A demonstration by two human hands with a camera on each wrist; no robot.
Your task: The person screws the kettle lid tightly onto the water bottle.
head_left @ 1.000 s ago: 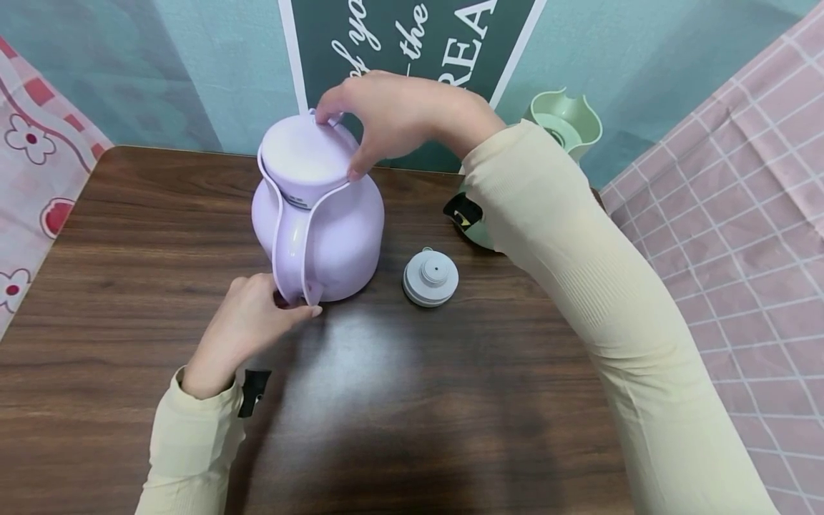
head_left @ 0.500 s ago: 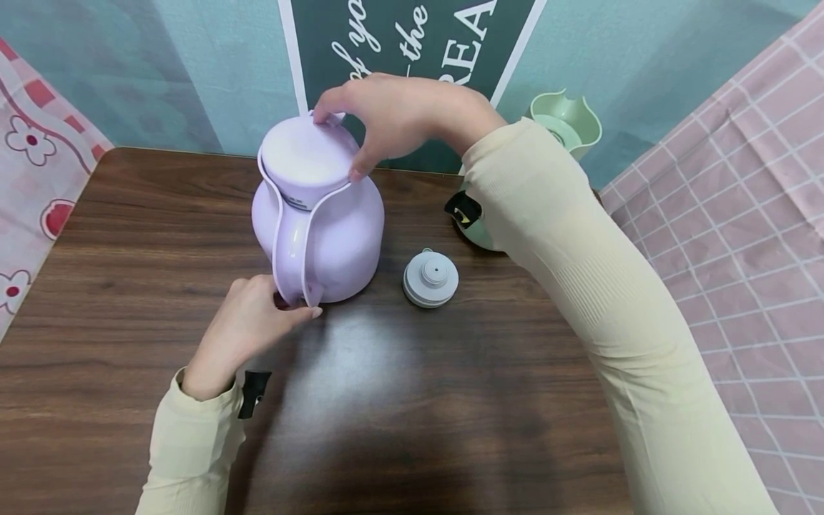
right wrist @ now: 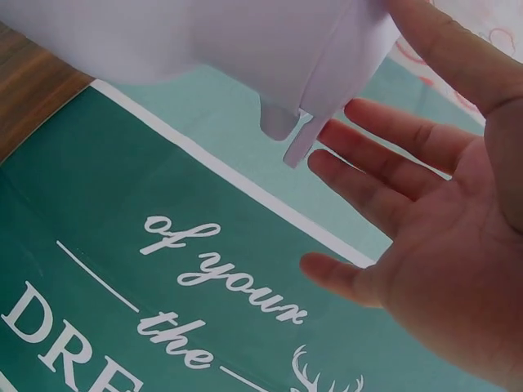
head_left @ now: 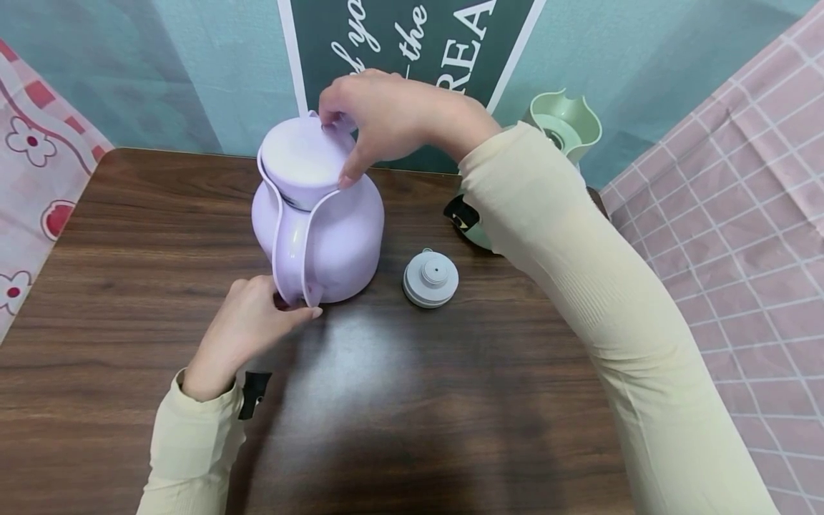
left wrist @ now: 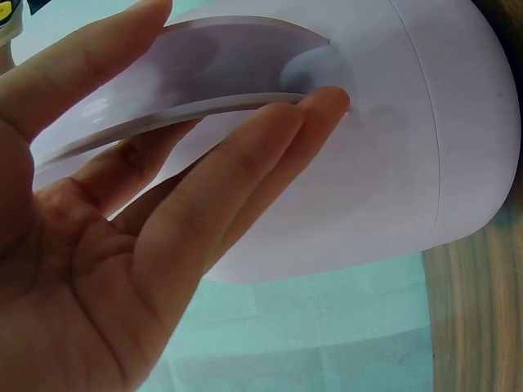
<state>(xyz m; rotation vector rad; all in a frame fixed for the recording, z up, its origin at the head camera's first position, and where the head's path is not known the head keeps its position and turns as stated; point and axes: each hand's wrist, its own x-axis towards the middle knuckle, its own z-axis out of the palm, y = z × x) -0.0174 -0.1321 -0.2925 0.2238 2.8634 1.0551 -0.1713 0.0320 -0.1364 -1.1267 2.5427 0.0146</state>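
Observation:
A lavender thermos jug [head_left: 350, 236] stands upright at the back of the table, its handle [head_left: 294, 247] towards me. My left hand [head_left: 247, 325] holds the lower part of that handle, thumb on one edge and fingers on the other. In the left wrist view, the handle [left wrist: 237, 61] lies between the thumb and fingers. A round lavender lid [head_left: 305, 146] covers the jug's mouth. My right hand [head_left: 386, 118] grips this lid at its right side, thumb at the near rim and fingertips at the far rim. The right wrist view shows those fingertips beside a small tab [right wrist: 304, 143].
A grey stopper [head_left: 431, 279] with a small loop rests on the brown wooden table [head_left: 412, 422], right of the jug. Farther right stands a green jug [head_left: 566, 125], partly behind my right sleeve. Behind are a teal cloth [head_left: 225, 79] and a dark green lettered panel [head_left: 444, 43].
My right hand has turned slightly on the lid, its thumb shifting left and towards me. The dark print beneath the lid's front is less visible. My left hand and the jug body have stayed still.

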